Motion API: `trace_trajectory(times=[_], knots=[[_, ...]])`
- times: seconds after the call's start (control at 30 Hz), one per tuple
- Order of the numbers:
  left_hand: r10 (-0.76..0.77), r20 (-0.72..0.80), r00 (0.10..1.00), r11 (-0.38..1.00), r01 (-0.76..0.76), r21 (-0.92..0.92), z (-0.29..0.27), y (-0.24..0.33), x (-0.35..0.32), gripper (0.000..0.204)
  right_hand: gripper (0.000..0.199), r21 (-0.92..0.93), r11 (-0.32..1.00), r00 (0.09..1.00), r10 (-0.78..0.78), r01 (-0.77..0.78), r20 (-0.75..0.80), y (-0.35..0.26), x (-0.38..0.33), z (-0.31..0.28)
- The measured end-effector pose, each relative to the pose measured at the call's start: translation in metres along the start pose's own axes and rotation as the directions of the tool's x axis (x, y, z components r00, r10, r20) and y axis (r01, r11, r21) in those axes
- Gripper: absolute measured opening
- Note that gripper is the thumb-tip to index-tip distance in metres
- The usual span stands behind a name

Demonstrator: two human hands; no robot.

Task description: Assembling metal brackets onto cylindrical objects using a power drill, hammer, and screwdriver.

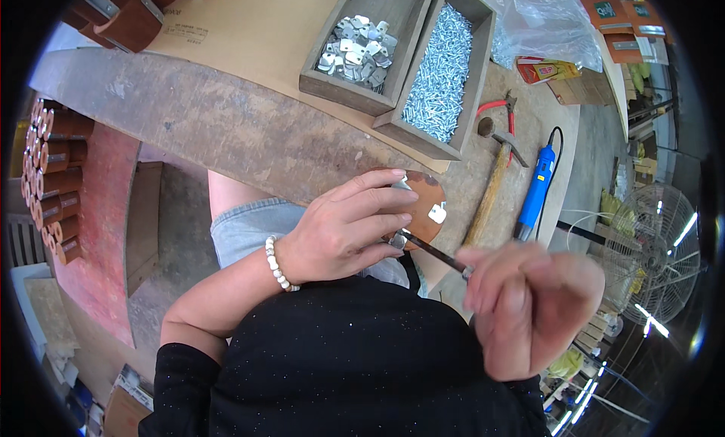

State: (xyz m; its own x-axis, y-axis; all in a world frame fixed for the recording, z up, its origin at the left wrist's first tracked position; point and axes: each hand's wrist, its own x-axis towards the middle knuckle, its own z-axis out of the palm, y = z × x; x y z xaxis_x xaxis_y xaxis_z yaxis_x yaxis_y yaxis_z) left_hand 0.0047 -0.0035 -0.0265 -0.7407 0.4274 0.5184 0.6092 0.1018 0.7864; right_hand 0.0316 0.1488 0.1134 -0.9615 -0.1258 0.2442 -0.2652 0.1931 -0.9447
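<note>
My left hand (351,222), with a beaded bracelet at the wrist, is closed on a brown rounded piece (424,188) in front of my body. A small silvery metal plate (437,213) lies on the piece's surface, and other bits of metal show by my fingertips. In my right hand (532,305), slightly blurred, is a thin dark metal rod (434,250). The rod's far tip meets the piece next to my left thumb. Its other end is hidden in my fist, so I cannot tell which tool it is.
Wooden trays hold metal plates (359,52) and silvery screws or nails (442,74). Right of them lie red-handled pliers (511,116), a hammer (491,191) and a blue corded tool (537,184). Brown cylinders (57,180) are stacked left; a fan (649,248) stands right.
</note>
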Motion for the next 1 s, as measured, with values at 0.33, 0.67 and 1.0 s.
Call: trace_trajectory(times=[0.33, 0.67, 1.0], knots=[[-0.031, 0.006, 0.999, 0.995, 0.031, -0.095, 0.002, -0.008, -0.009, 0.035, 0.029, 0.252, 0.935, 0.968, -0.25, 0.251, -0.034, 0.024, 0.011, 0.015], [-0.025, -0.024, 0.999, 0.993, 0.022, -0.114, 0.002, -0.011, -0.009, 0.029, 0.021, 0.747, 0.665, 0.666, -0.549, -0.018, 0.505, 0.047, 0.058, -0.008], [-0.034, 0.049, 0.998, 0.995, 0.039, -0.094, -0.003, -0.004, -0.004, 0.028, 0.012, 0.762, 0.644, 0.693, -0.52, -0.068, 0.5, 0.044, 0.057, -0.006]])
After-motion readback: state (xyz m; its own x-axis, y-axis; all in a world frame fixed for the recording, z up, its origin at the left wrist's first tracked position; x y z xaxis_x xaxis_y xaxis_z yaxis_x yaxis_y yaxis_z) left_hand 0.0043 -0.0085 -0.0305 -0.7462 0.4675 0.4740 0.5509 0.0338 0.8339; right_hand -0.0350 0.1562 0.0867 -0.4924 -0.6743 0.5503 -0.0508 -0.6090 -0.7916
